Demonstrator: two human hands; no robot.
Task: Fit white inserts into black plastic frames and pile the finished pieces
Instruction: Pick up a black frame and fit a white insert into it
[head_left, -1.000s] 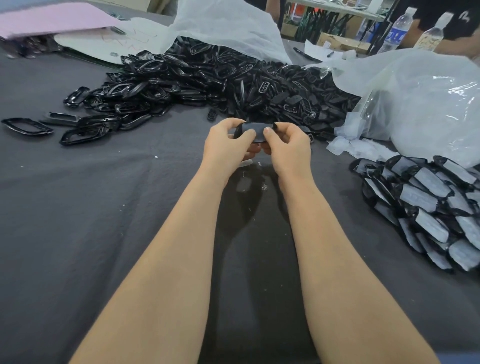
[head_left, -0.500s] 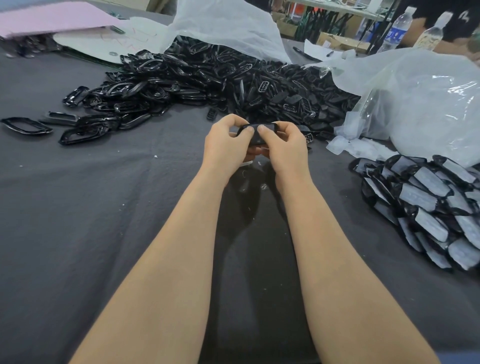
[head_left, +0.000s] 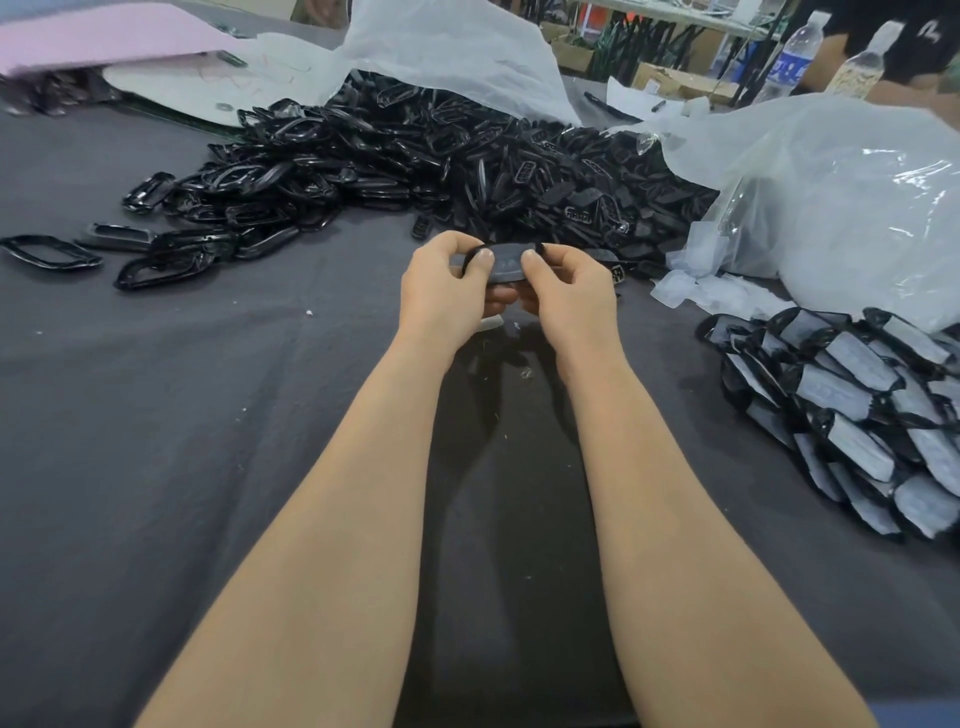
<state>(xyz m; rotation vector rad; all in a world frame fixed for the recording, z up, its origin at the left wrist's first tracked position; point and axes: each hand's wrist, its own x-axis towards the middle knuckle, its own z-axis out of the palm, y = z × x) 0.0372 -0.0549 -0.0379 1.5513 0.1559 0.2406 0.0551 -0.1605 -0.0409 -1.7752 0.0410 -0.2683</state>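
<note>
Fingers (head_left: 483, 258) of both hands curl around one black frame (head_left: 506, 261), held above the table near the middle of the view. The left hand (head_left: 441, 293) pinches its left end and the right hand (head_left: 571, 296) its right end, with both thumb tips pressing on the near face. Between the thumbs shows a matte, pale grey insert, rimmed by the frame's glossy black plastic; whether the insert is fully seated cannot be told. Just beyond the hands sprawls a big heap of empty frames (head_left: 415, 156), shiny oval and rounded-rectangle loops tangled together, with flatter slotted black parts mixed in on its right. One single oval loop (head_left: 49, 252) lies apart at the far left. At the right edge sits the finished pile (head_left: 857, 415), overlapping black pieces each with a frosted white panel. Near it, small translucent white inserts (head_left: 701, 291) spill from under a crinkled, glossy clear plastic bag (head_left: 831, 208). All of this rests on a soft, wrinkled dark grey cloth (head_left: 156, 415) flecked with tiny white specks. A pink sheet (head_left: 104, 36) lies at the far left corner, and a clear water bottle (head_left: 792, 57) stands at the back right.
</note>
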